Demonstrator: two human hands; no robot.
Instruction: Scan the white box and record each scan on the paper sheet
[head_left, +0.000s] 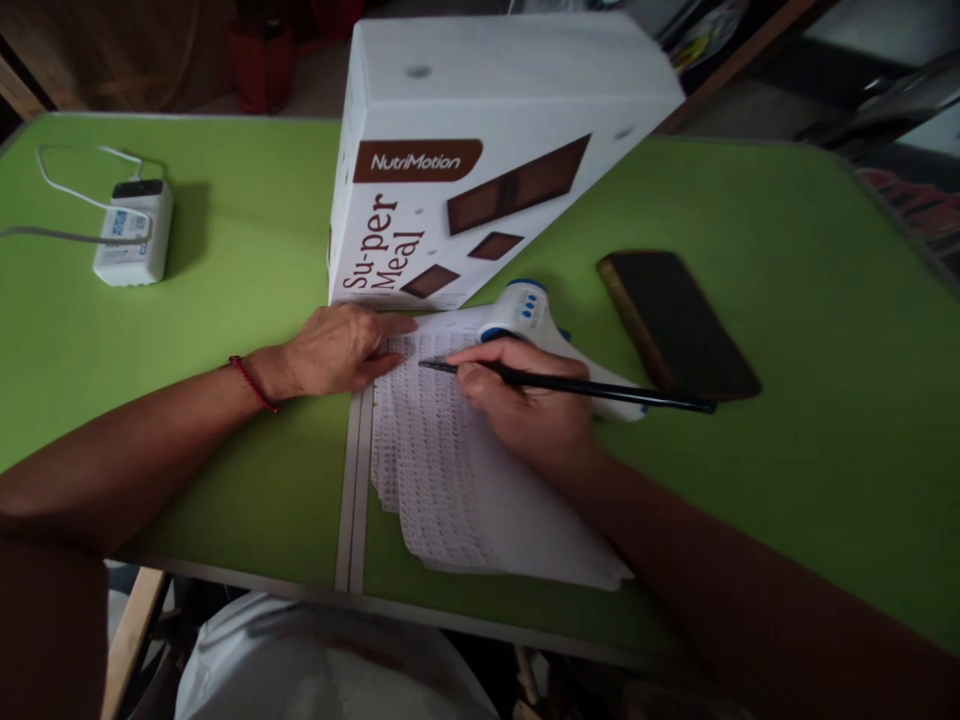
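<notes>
A pen (622, 388) with a black barrel is gripped in my right hand (532, 410), its tip over handwritten lines on the papers (450, 470). The sheets lie in an overlapping stack, their left part densely filled with writing and the right part blank. My left hand (337, 350) rests at their upper left edge, thumb and index finger spread apart on the paper. Just beyond my right hand lies a white, blue-trimmed infrared thermometer (521, 310), partly hidden by that hand.
A white NutriMotion box (480, 80) stands upright behind the papers. To the right lies a dark phone (682, 325). At left, a white adapter block (135, 232) has a cable plugged in. A seam splits the green table (247, 470) near the papers.
</notes>
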